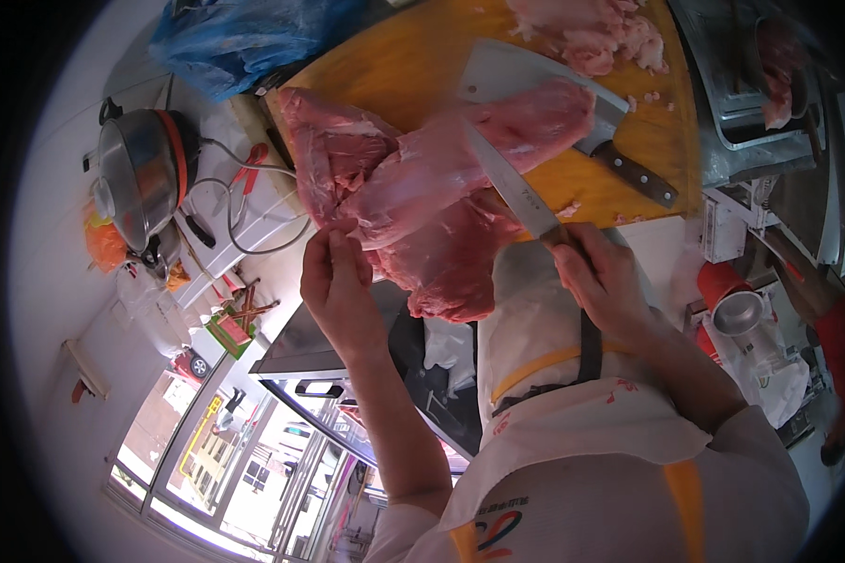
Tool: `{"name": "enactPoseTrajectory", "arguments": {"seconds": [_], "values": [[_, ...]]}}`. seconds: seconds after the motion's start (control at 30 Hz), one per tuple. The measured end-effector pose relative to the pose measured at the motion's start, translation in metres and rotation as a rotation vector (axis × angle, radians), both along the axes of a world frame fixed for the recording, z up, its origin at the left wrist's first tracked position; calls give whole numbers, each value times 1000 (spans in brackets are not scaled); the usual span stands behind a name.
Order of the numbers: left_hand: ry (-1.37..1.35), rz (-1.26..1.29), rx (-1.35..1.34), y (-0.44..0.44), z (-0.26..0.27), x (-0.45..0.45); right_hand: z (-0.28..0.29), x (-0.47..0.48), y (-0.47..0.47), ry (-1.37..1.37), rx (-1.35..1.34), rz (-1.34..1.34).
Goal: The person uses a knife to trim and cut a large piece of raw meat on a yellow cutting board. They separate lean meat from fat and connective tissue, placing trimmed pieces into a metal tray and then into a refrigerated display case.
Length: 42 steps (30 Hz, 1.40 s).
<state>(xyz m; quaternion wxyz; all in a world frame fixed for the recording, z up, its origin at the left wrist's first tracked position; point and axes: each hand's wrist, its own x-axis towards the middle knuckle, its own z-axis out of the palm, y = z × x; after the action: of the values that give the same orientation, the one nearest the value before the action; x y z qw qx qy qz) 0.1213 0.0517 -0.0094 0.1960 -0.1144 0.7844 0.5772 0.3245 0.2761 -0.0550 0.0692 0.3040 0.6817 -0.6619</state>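
Observation:
A large piece of raw meat (pixel 422 183) lies on a yellow cutting board (pixel 648 141), its near part overhanging the edge. My left hand (pixel 338 281) pinches the meat's near left edge between thumb and fingers. In my right hand (pixel 598 278) is the handle of a long knife (pixel 514 186), its blade pointing up and left over the meat. Beyond it a cleaver (pixel 641 176) with a dark riveted handle lies flat, its blade partly under the meat. Pale trimmings (pixel 598 32) are heaped at the board's far right.
Blue plastic bags (pixel 246 42) lie at the far left. A lidded metal pot (pixel 141 176), red-handled scissors (pixel 250 169) and a cable are on the left. Metal trays (pixel 732 134), one with meat, stand right, near a person in a red sleeve (pixel 841 352).

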Motion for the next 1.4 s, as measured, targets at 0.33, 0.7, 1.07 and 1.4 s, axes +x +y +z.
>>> {"name": "enactPoseTrajectory", "arguments": {"seconds": [0.33,0.7,1.07,1.4], "values": [[627,-404,-705,18,-20,8,5,-5,0,-59,-66,25],[672,-548,-1004,30,-30,-1,4,-7,-2,-3,-12,77],[150,-252,-521,15,-13,-15,1,-18,15,249,446,218],[153,-150,-398,12,-21,-8,-16,-28,20,398,676,290]]}}
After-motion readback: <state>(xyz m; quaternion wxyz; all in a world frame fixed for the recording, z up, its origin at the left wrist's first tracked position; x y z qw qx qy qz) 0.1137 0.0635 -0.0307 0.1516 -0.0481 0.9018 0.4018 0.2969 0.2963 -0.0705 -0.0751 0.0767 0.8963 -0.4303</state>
